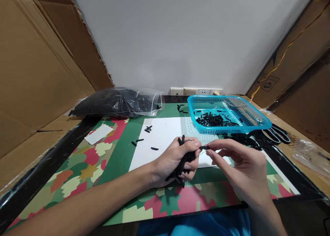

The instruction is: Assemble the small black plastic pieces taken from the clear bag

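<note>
My left hand (pixel 175 158) is closed around a bundle of short black sticks (pixel 183 163), held low over the white sheet (pixel 161 139). My right hand (pixel 238 163) pinches one single black stick (pixel 204 147) between thumb and forefinger, its tip touching the left thumb. A turquoise plastic basket (pixel 254 117) stands behind my hands with several more black sticks (pixel 213 119) inside. A few loose sticks (pixel 148 128) lie scattered on the white sheet.
A clear plastic bag (pixel 118 102) full of black sticks lies at the back left. A leaf-patterned mat (pixel 85 163) covers the table. Black-handled scissors (pixel 277 134) sit right of the basket. Cardboard walls stand on both sides; a white paper slip (pixel 98 134) lies left.
</note>
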Motion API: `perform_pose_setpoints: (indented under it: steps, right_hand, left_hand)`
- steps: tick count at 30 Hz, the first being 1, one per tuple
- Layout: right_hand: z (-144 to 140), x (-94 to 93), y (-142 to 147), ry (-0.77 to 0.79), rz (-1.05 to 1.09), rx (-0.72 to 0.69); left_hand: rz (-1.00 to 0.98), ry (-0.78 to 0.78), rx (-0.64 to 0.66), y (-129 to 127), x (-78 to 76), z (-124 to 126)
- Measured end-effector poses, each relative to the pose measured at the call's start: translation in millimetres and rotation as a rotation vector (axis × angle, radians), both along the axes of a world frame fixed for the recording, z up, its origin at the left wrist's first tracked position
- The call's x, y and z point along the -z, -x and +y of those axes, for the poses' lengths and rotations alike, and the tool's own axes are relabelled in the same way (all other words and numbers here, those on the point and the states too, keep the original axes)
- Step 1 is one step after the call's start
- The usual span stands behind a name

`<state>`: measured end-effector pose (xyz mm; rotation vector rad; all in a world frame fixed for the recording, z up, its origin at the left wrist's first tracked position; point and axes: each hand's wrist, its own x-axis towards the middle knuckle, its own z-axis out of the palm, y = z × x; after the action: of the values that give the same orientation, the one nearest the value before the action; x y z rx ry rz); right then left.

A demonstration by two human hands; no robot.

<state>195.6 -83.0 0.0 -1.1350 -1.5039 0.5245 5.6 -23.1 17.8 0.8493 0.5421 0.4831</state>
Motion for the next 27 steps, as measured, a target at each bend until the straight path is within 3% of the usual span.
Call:
perform_pose_setpoints:
  steps: [27]
  right_hand:
    - [1.1, -0.9, 0.6, 0.006, 0.056, -0.018]
  left_hand:
    - [-0.023, -0.005, 0.029, 1.9, 2.3, 2.1]
